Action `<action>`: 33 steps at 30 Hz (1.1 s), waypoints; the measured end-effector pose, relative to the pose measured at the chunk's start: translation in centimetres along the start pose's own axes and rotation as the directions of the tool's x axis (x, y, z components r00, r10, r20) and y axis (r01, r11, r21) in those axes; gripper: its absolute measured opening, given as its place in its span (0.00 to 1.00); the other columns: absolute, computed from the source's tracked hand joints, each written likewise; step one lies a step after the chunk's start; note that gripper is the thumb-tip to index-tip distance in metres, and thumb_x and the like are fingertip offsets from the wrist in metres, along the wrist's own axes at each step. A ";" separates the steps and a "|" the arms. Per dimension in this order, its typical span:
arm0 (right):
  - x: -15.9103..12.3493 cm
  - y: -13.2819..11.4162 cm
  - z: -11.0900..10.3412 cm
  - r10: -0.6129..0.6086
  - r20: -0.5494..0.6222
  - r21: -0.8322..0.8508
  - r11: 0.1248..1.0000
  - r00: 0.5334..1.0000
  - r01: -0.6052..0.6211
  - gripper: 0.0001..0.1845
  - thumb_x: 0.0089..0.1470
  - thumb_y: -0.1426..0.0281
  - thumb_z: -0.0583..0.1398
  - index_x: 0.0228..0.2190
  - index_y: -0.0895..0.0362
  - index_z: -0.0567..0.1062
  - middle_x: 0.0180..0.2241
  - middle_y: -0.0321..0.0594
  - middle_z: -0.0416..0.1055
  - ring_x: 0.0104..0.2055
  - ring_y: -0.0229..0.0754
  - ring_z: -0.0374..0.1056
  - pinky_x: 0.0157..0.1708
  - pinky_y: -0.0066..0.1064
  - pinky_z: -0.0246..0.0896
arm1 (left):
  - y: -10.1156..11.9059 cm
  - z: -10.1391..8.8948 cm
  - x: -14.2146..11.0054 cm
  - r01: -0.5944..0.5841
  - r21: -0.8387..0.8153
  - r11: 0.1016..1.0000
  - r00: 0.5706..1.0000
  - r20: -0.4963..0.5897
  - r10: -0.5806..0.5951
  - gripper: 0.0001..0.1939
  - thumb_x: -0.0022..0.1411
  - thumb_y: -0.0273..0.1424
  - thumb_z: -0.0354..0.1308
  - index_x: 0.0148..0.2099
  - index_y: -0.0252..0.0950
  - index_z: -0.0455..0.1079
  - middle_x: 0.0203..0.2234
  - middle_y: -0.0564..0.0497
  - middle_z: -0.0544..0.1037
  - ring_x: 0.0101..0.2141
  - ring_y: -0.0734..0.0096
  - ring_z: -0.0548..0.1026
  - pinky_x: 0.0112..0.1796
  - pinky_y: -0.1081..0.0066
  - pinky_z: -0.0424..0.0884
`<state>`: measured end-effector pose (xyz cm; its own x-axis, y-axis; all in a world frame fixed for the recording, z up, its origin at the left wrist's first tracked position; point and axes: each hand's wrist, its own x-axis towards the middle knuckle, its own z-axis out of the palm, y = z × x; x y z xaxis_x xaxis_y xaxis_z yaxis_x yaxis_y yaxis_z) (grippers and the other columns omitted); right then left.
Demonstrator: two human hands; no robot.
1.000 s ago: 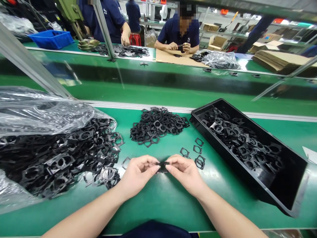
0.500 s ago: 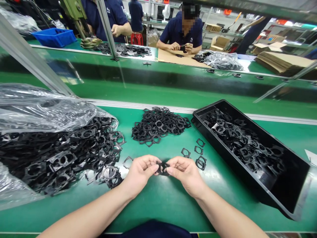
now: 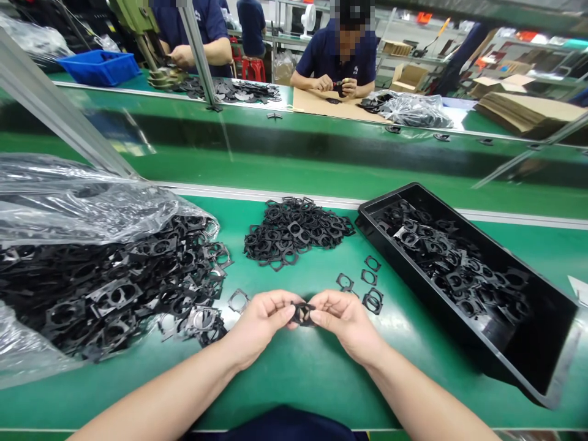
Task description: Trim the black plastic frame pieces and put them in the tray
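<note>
Both my hands meet above the green bench, and my left hand [image 3: 261, 321] and right hand [image 3: 346, 321] pinch a small black square frame [image 3: 303, 314] between their fingertips. Its flat, perforated shape is partly hidden by my fingers. Just beyond my hands lies a loose pile of similar black frames [image 3: 294, 229]. A few single frames [image 3: 372, 300] rest near my right hand, and one frame [image 3: 239, 300] lies by my left. A much larger heap of black frames [image 3: 105, 294] spills from a clear plastic bag [image 3: 78, 208] at the left.
A black plastic tray [image 3: 463, 343] holding several frames sits angled at the right of the green bench [image 3: 294, 386]. Beyond a metal rail and glass panel, a second bench holds more parts, cardboard and a blue crate [image 3: 98, 67]. Two co-workers sit there, one handling a small black part.
My hands have barely moved, with the black frame still pinched between them and turned slightly so more of its face shows. The view has shifted a little.
</note>
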<state>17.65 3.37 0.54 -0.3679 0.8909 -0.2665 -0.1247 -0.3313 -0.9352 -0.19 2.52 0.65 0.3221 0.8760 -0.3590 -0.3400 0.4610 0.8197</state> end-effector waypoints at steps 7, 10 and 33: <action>0.0 -0.4 0.2 -0.018 0.074 -0.147 0.989 0.997 0.028 0.13 0.48 0.61 0.65 0.26 0.59 0.75 0.23 0.35 0.68 0.27 0.36 0.61 0.30 0.28 0.57 | -0.3 -0.4 0.1 -0.070 0.181 0.981 0.997 0.028 0.066 0.12 0.56 0.38 0.61 0.34 0.33 0.72 0.24 0.53 0.71 0.26 0.75 0.67 0.30 0.75 0.64; -0.1 -0.4 0.2 -0.034 0.082 -0.151 0.987 0.996 0.047 0.13 0.48 0.60 0.64 0.25 0.58 0.75 0.24 0.35 0.68 0.27 0.36 0.61 0.30 0.28 0.57 | -0.2 -0.4 0.1 -0.079 0.225 0.971 0.996 0.058 0.067 0.13 0.57 0.39 0.59 0.33 0.33 0.71 0.24 0.53 0.70 0.26 0.74 0.67 0.31 0.74 0.64; -0.5 -0.5 0.4 -0.060 0.037 -0.162 0.985 0.997 0.065 0.13 0.50 0.61 0.63 0.26 0.58 0.73 0.23 0.35 0.67 0.27 0.37 0.62 0.30 0.28 0.57 | 0.9 -1.0 0.3 -0.177 0.367 0.913 0.971 0.218 0.100 0.16 0.59 0.43 0.55 0.33 0.34 0.71 0.25 0.53 0.69 0.27 0.72 0.68 0.31 0.72 0.64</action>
<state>17.52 2.94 1.20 -0.3938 0.8969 -0.2010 0.0021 -0.2177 -0.9760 -1.22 3.34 0.82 0.4711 0.8657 -0.1693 -0.0426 0.2140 0.9759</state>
